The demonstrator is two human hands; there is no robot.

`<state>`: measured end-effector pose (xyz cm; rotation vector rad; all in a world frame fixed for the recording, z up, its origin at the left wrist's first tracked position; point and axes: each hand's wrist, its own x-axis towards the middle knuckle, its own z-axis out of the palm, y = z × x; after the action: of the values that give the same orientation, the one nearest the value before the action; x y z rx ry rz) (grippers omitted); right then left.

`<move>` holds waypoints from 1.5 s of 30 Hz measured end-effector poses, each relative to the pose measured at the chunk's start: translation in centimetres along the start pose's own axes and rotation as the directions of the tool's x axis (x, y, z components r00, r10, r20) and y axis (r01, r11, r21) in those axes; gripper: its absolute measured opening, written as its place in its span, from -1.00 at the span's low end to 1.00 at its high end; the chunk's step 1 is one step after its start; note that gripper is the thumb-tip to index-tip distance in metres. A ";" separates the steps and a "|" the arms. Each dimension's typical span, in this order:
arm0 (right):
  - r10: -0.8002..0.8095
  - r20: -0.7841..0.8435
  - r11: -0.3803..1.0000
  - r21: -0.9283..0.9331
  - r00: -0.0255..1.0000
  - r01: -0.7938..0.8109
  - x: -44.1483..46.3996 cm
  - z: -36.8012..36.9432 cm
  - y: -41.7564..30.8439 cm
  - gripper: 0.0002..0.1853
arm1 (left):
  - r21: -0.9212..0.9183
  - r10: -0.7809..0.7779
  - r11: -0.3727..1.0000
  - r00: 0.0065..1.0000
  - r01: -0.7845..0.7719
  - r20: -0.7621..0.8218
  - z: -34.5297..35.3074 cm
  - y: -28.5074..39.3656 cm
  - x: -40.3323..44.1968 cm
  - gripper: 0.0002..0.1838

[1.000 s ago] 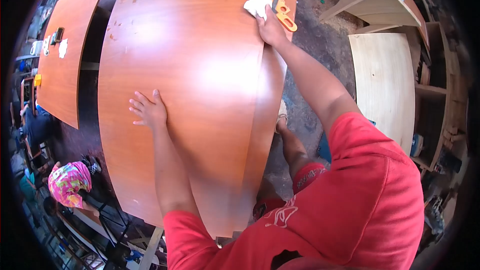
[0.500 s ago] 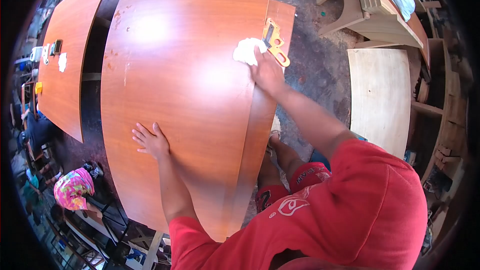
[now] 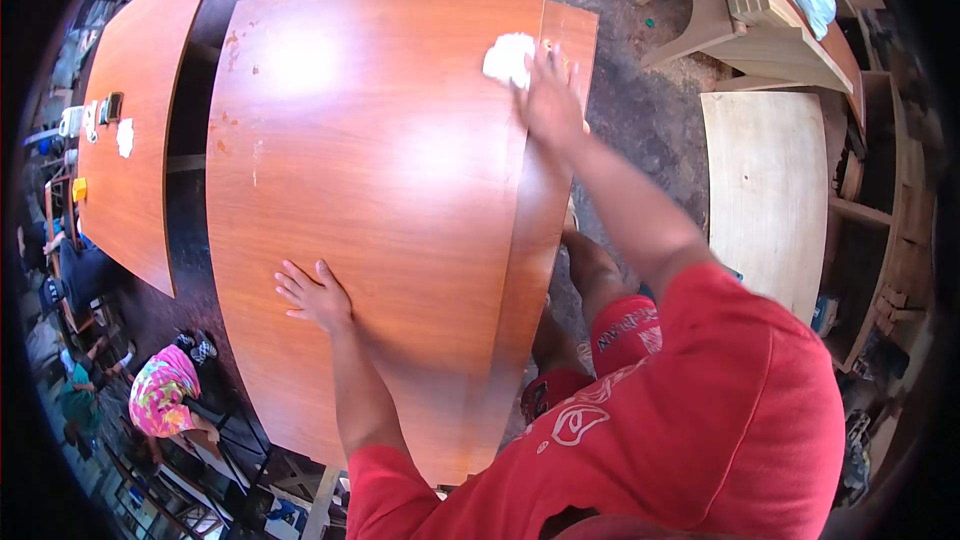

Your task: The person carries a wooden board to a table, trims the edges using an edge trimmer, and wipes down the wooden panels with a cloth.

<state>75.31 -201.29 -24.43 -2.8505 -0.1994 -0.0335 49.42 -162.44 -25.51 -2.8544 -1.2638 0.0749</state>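
Note:
A large reddish-brown wooden board [image 3: 370,210] lies flat before me, its surface shining with reflected light. Fingers spread, my left hand [image 3: 318,297] rests on the board's near left part. At the far right edge my right hand [image 3: 552,105] holds a crumpled white cloth [image 3: 509,59] against the surface. A yellow hand tool [image 3: 547,44] beside the cloth is mostly covered by that hand. Under the large board, a second board of the same colour [image 3: 575,32] sticks out along the right side.
Another brown panel [image 3: 140,160] stands to the left, with small items on it. A pale wooden panel [image 3: 765,190] and a wooden frame [image 3: 700,0] are on the right. At lower left, a person in a bright patterned garment [image 3: 165,390] bends over.
My right hand and the white cloth have moved farther up along the board's right edge, now covering most of the yellow tool. My left hand stays flat on the board.

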 end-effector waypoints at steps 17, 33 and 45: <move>-0.123 0.112 0.989 0.091 0.986 0.113 5.9 -0.4 3.2 -0.36 | -0.026 0.026 0.999 1.000 -0.027 -0.012 0.3 -0.6 0.8 -0.25; -0.092 -0.035 0.971 0.217 0.995 0.097 14.7 0.1 7.7 -0.39 | 0.003 -0.137 0.990 0.942 0.142 0.306 -0.5 -1.0 3.4 -0.18; -0.280 0.276 0.958 0.146 0.919 0.248 7.1 -2.8 7.6 -0.37 | 0.108 -0.230 0.973 0.785 0.206 0.575 -1.7 14.8 7.8 0.25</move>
<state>83.40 -208.36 -23.53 -2.6862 -0.6286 0.3392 65.66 -166.64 -24.69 -2.7073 -1.6394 1.0365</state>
